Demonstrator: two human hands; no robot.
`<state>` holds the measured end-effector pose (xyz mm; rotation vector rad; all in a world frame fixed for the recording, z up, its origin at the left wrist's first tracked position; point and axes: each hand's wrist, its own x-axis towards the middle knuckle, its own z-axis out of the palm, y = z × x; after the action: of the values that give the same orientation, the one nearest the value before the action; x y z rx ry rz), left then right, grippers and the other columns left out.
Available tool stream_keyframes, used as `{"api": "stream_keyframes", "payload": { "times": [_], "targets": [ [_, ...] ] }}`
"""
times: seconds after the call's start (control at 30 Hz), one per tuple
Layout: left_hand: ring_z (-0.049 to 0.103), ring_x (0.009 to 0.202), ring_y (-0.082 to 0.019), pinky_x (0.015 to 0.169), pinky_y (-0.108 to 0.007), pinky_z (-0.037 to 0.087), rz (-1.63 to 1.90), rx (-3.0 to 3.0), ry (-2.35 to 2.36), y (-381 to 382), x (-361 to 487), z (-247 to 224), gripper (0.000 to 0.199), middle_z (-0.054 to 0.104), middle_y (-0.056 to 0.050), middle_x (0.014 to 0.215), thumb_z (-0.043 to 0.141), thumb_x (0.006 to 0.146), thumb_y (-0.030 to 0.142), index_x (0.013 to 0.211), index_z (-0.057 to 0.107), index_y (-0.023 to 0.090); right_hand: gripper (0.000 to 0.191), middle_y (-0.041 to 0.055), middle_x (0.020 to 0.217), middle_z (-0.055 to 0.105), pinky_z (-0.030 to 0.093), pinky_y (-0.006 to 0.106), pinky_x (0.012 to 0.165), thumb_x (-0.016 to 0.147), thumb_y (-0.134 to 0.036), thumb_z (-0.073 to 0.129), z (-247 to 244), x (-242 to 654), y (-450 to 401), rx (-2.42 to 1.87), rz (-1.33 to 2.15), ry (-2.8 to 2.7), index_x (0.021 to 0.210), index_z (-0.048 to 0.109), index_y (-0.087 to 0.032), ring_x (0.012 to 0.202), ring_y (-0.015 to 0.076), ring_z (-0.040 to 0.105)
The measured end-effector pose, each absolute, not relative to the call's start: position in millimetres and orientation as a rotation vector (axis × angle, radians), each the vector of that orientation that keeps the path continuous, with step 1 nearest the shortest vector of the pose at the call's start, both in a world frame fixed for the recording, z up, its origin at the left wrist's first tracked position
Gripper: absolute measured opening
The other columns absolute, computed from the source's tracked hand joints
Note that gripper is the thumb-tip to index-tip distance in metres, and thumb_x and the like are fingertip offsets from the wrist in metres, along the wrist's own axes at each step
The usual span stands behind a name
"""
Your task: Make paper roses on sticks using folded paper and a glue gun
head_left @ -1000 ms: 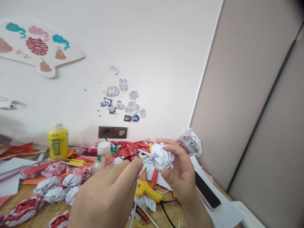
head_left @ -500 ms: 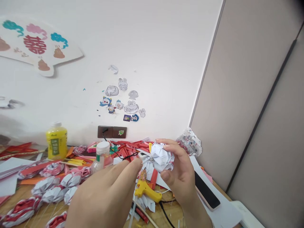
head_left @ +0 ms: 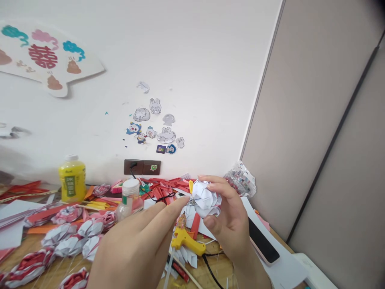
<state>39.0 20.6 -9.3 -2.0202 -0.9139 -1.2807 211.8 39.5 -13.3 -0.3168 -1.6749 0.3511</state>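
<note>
A white folded-paper ball (head_left: 207, 198) is held between the thumb and fingers of my right hand (head_left: 230, 218). My left hand (head_left: 135, 245) reaches in from the left, its extended index fingertip at the left side of the ball, by a small greyish piece; its thumb is hidden, so whether it pinches anything is unclear. Just below the ball lies a yellow glue gun (head_left: 188, 241) with a clear stick in its back and a black cord. White paper pieces (head_left: 188, 257) lie under the gun.
Red and white paper balls (head_left: 31, 267) lie at the left, near a yellow drink bottle (head_left: 72, 178) and a white-capped jar (head_left: 130, 196). Red paper strips (head_left: 162, 188) run along the wall. A phone (head_left: 263, 243) rests on white paper at the right.
My left hand has shifted slightly right, its index fingertip now closer to the ball. My right hand still holds the ball in almost the same place.
</note>
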Motion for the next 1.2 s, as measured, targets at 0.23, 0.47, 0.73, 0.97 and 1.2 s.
{"api": "stream_keyframes", "payload": {
  "times": [0.23,0.47,0.73,0.97,1.2],
  "targets": [
    [0.060,0.044,-0.016,0.037,-0.024,0.041,-1.226,-2.009,-0.900,19.2,38.5,-7.8,0.033,0.066,-0.001,0.057,0.035,0.088,0.011,0.101,0.063,0.021,0.031,0.0050,0.122,0.055,0.039,0.041,0.098,0.086,-0.035,0.063,-12.6,212.5,38.6,-0.320,0.348,-1.673,0.116,0.055,-0.031,0.118,0.0247,0.047],
    [0.059,0.043,-0.015,0.038,-0.024,0.043,-1.233,-2.001,-0.894,20.2,36.6,-9.5,0.035,0.064,0.000,0.055,0.033,0.088,0.012,0.099,0.066,0.020,0.032,0.0054,0.122,0.055,0.040,0.043,0.098,0.086,-0.036,0.063,-12.6,212.8,39.4,-0.334,0.326,-1.678,0.116,0.055,-0.031,0.118,0.0258,0.048],
    [0.057,0.043,-0.014,0.039,-0.024,0.041,-1.177,-2.026,-0.870,21.7,33.1,-11.4,0.036,0.060,0.003,0.056,0.033,0.088,0.010,0.112,0.057,0.023,0.031,0.0051,0.122,0.055,0.039,0.043,0.098,0.086,-0.036,0.063,-13.3,211.8,38.4,-0.330,0.326,-1.678,0.116,0.055,-0.031,0.117,0.0255,0.048],
    [0.058,0.046,-0.013,0.040,-0.022,0.041,-1.142,-2.057,-0.857,22.4,28.3,-15.0,0.037,0.060,0.003,0.059,0.036,0.087,0.009,0.117,0.052,0.024,0.031,0.0049,0.122,0.055,0.039,0.043,0.098,0.086,-0.036,0.063,-12.3,211.8,38.7,-0.330,0.323,-1.679,0.116,0.055,-0.031,0.118,0.0256,0.047],
    [0.059,0.045,-0.015,0.041,-0.024,0.044,-1.212,-2.002,-0.900,18.3,36.5,-9.0,0.035,0.063,0.000,0.056,0.032,0.088,0.011,0.100,0.064,0.020,0.031,0.0055,0.122,0.054,0.039,0.043,0.098,0.086,-0.035,0.063,-13.3,211.6,38.3,-0.320,0.333,-1.679,0.116,0.055,-0.030,0.118,0.0258,0.047]
  ]
}}
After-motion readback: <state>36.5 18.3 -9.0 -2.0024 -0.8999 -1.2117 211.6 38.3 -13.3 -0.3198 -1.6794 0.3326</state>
